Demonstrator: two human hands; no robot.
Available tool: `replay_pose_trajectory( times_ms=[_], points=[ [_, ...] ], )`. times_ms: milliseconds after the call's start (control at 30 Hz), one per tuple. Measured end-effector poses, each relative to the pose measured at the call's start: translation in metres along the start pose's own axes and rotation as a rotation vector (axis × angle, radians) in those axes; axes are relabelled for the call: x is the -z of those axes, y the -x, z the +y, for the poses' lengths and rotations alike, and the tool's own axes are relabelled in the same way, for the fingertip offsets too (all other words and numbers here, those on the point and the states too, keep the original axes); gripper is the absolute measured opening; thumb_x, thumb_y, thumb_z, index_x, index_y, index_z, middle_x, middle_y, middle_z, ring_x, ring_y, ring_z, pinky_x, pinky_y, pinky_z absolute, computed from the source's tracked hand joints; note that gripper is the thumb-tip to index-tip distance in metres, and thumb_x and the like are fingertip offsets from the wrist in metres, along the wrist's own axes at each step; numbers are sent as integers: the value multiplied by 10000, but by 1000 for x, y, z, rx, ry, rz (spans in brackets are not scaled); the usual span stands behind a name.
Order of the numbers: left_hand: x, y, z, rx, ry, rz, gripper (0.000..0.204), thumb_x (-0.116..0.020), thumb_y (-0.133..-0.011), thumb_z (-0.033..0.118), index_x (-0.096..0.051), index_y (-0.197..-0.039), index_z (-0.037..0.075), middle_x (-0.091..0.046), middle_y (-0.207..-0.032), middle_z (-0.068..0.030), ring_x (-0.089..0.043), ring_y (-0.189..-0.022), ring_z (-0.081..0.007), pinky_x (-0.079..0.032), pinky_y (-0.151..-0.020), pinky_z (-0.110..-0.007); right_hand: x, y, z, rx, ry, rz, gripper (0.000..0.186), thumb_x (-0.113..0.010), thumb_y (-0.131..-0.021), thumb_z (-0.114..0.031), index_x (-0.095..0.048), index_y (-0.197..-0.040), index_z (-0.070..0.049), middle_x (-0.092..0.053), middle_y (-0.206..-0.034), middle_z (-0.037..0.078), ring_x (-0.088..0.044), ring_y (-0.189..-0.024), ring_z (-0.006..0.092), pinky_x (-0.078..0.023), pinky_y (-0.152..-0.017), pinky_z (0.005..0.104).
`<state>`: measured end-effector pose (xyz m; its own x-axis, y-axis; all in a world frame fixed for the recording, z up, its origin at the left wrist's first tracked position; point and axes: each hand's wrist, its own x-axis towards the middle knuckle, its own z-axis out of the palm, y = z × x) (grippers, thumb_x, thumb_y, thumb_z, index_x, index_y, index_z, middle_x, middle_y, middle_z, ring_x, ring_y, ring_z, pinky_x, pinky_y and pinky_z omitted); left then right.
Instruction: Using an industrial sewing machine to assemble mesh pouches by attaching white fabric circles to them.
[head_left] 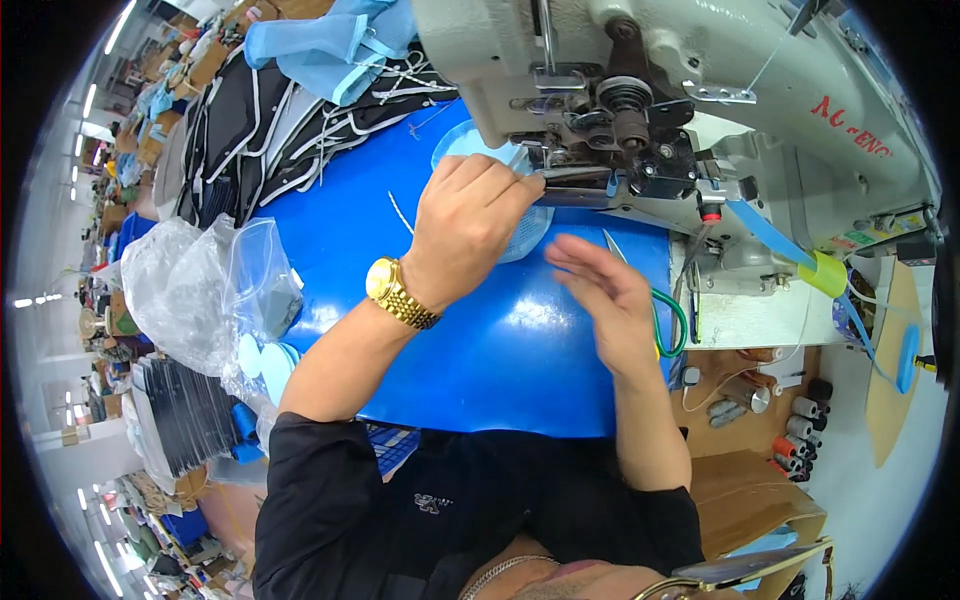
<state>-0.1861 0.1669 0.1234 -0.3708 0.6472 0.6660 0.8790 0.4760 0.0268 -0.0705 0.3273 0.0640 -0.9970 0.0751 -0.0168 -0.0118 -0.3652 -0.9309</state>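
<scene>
My left hand (468, 225), with a gold watch on its wrist, is closed in a pinch at the sewing machine's (622, 125) needle area. It grips a rounded light blue fabric piece (528, 236), which shows on both sides of the hand; the fingertips are partly hidden. To its right, my right hand (605, 292) hovers over the blue work surface (480, 360), fingers stretched out and holding nothing. Scissors with green handles (672, 322) lie partly behind the right wrist. A light blue tape (765, 235) runs through a yellow-green ring toward the machine.
Black pieces with white edging (270, 120) and light blue mesh fabric (310, 45) are heaped at the far left. Clear plastic bags (190, 290) and light blue ovals (277, 370) lie along the left edge. Thread spools (798, 430) stand low at right, near a cardboard box (745, 500).
</scene>
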Motion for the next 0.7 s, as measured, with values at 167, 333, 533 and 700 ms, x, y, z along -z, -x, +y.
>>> replay_pose_trajectory(
  times_ms=[167,333,533,700],
  points=[
    [-3,7,0,37,26,22,168,-713,-744,27,-664,-903,55,-607,-770,-50,-587,-733,-223,-443,-675,-351,45,40,-61,161,262,137,336,-503,-902,63,-600,-1222,31,-668,-1132,153,-632,-1066,197,-482,-958,321],
    [-6,7,2,33,67,110,161,-693,-747,2,-655,-894,55,-601,-760,-53,-583,-726,-225,-439,-675,-361,101,73,-132,475,630,389,335,-477,-913,53,-571,-1234,80,-660,-1124,183,-630,-1076,237,-469,-995,370],
    [-12,-2,4,34,23,76,126,-638,-751,37,-660,-875,42,-625,-788,-55,-594,-760,-210,-442,-707,-339,142,68,-207,809,790,696,338,-444,-959,14,-533,-1277,91,-596,-1238,234,-572,-1179,284,-434,-1050,389],
    [-8,10,6,111,31,141,157,-697,-754,12,-654,-902,46,-640,-818,-58,-608,-778,-221,-450,-708,-349,208,18,-307,979,1389,895,405,-579,-958,-208,-571,-1283,33,-603,-1285,141,-565,-1189,205,-403,-1035,307]
  ],
)
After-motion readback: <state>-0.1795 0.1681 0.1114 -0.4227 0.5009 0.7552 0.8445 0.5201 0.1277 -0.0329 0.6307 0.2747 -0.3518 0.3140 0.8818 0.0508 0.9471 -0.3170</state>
